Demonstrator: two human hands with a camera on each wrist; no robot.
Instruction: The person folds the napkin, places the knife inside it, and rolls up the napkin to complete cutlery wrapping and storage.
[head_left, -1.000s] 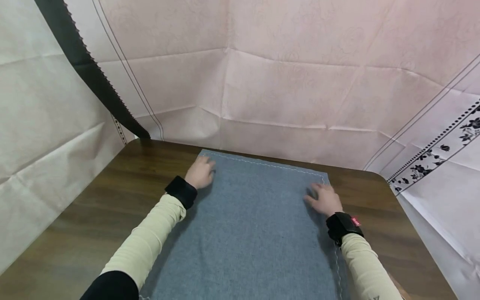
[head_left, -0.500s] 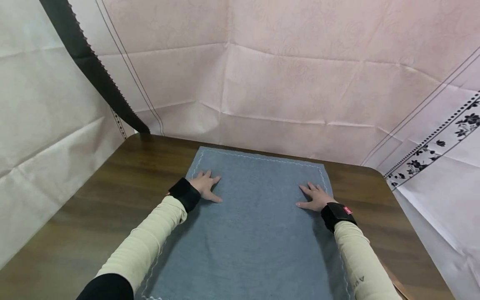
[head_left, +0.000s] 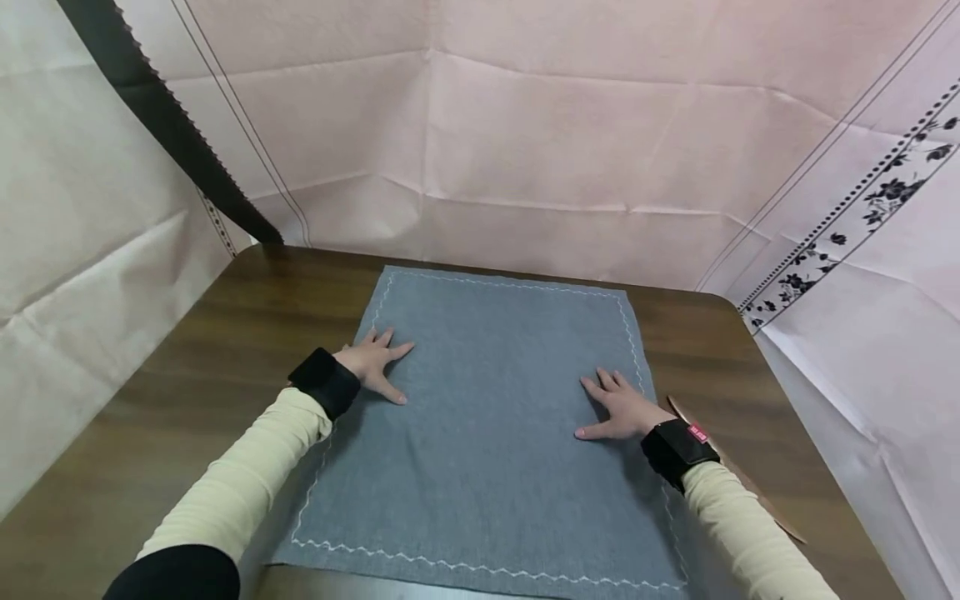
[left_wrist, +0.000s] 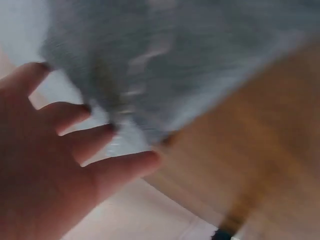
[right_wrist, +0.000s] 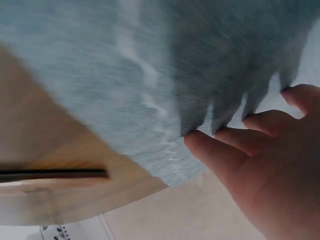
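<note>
A blue-grey cloth (head_left: 487, 442) with wavy white stitching along its edges lies spread over the wooden table. My left hand (head_left: 372, 364) rests on its left edge, fingers and thumb spread apart. Across from it, my right hand (head_left: 621, 408) lies just inside the right stitching, fingers splayed too. Straight fingertips press on the fabric in the right wrist view, where the right hand (right_wrist: 265, 155) casts a shadow over it. Blurred in the left wrist view, the left hand (left_wrist: 60, 155) has its fingertips at the cloth near the stitched line. Neither hand grips anything.
A flat, thin brown piece (head_left: 765, 500) lies on the table (head_left: 187, 400) to the right, partly hidden under the right sleeve. Behind the table hangs a pale creased sheet (head_left: 525, 150) with a black band (head_left: 165, 125) at left and a floral strip at right.
Both hands, first bent-fingered near the far corners, have spread their fingers and slid along the cloth towards me. The view has tilted down, showing the near stitched edge.
</note>
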